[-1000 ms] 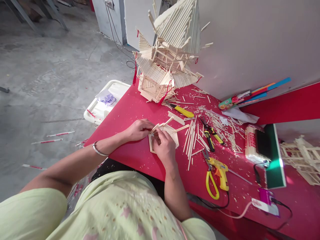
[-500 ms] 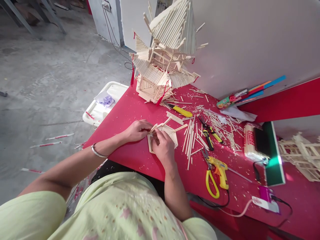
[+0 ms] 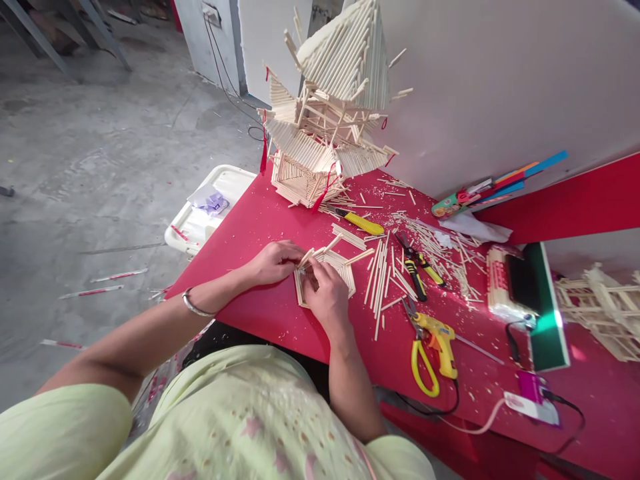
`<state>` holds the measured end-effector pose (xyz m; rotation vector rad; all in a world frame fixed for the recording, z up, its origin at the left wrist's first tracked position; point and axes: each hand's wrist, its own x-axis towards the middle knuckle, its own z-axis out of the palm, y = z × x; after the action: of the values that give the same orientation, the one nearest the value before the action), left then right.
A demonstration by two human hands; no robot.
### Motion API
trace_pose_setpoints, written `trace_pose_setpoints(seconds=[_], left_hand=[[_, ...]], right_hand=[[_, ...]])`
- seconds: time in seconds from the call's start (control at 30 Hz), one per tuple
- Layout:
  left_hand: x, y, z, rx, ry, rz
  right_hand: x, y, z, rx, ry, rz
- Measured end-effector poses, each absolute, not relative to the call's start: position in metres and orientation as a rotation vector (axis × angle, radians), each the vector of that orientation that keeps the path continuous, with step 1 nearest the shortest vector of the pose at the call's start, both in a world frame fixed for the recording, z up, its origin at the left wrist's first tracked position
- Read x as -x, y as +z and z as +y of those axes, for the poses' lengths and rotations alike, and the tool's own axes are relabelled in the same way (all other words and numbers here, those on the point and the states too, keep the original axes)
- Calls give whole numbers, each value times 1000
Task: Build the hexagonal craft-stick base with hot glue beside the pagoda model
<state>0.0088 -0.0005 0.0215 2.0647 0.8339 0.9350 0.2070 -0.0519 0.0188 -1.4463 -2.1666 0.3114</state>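
Observation:
A small many-sided frame of pale wooden sticks lies flat on the red table in front of me, with short sticks jutting from its corners. At its upper left corner, my left hand has its fingers closed on a short wooden stick. My right hand reaches over the frame, thumb and fingers pinched at the same corner; its fingertips partly hide the stick and the frame's inside. Cut sticks lie in a loose row just right of the frame, and a few joined sticks lie beyond it.
Behind the frame stands a tall stick-built pagoda with red tassels. A yellow utility knife, cutting pliers, yellow-handled pliers and a corded yellow glue gun lie to the right. A white stool stands left of the table.
Both hands stay at the same corner of the frame with almost no movement. The whole view has shifted very slightly.

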Motion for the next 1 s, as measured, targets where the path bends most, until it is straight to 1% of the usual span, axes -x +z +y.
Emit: trace_pose_setpoints(seconds=[1.0], left_hand=[[-9,20,0,-2058,935,837]], right_hand=[[-207,21,-52,1446,325,-2163]])
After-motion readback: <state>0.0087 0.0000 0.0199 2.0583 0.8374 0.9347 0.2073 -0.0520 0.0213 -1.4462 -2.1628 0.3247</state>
